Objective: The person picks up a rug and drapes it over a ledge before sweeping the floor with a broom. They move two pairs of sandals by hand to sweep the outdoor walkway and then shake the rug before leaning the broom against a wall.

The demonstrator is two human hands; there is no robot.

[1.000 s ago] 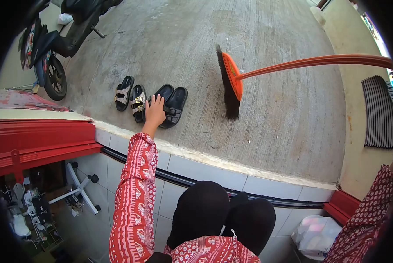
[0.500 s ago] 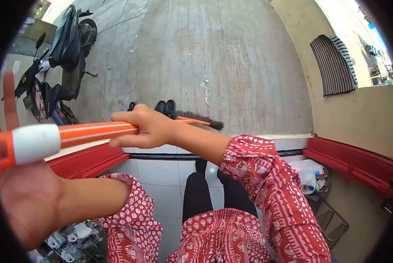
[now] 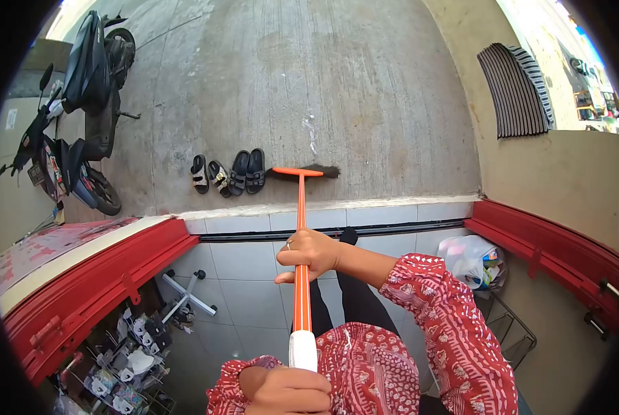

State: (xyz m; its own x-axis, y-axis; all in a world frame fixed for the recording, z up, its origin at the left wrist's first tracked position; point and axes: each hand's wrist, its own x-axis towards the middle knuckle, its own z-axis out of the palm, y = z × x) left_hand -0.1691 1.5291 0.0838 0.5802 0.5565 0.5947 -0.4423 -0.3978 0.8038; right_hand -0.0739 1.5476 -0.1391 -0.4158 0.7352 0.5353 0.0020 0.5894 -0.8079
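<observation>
A broom (image 3: 301,297) with an orange, white-striped handle runs straight away from me. Its orange head and dark bristles (image 3: 329,171) rest on the concrete beyond the doorsill. My right hand (image 3: 311,252), a ring on one finger, is wrapped around the middle of the handle. At the bottom of the view my left hand (image 3: 292,393) is closed over the white grip end, and its thumb is hidden. Just left of the broom head stand a pair of dark sandals (image 3: 247,173) and two lighter-trimmed sandals (image 3: 209,176).
A parked motorcycle (image 3: 95,104) stands at the left. Red door frames (image 3: 530,242) flank the tiled sill (image 3: 378,216). A plastic bag (image 3: 470,259) sits by the right frame, and a rack of small goods (image 3: 133,360) is at lower left. A striped cloth (image 3: 515,90) hangs over the wall.
The broom has swung from lying across the view to pointing forward, its head now flat on the ground. My left hand was open beside the handle's end and is now closed on it.
</observation>
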